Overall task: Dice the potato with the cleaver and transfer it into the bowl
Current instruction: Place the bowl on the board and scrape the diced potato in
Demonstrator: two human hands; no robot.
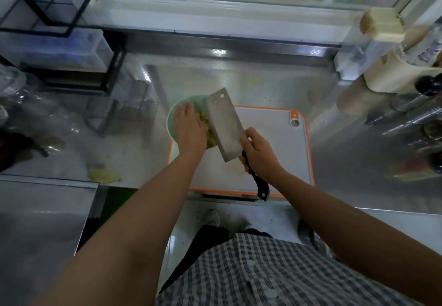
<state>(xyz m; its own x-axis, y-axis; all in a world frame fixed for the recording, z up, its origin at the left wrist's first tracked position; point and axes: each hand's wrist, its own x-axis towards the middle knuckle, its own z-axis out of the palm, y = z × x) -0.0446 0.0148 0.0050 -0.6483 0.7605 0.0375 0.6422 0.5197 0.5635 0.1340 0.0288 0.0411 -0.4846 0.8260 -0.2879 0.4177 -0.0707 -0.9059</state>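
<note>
A pale green bowl (172,116) stands at the left end of the white, orange-rimmed cutting board (275,138). My right hand (259,153) grips the black handle of the cleaver (226,125), whose broad blade tilts over the bowl. Diced yellow potato (208,129) lies between the blade and my left hand (190,129). That hand is flat, fingers together, pressed against the pieces over the bowl. Most of the bowl's inside is hidden by the hand and blade.
Potato peelings (104,175) lie on the steel counter near its front left edge. A black wire rack (71,42) with containers stands at the back left. Bottles and jars (411,71) crowd the right side. A glass jar (14,90) sits far left.
</note>
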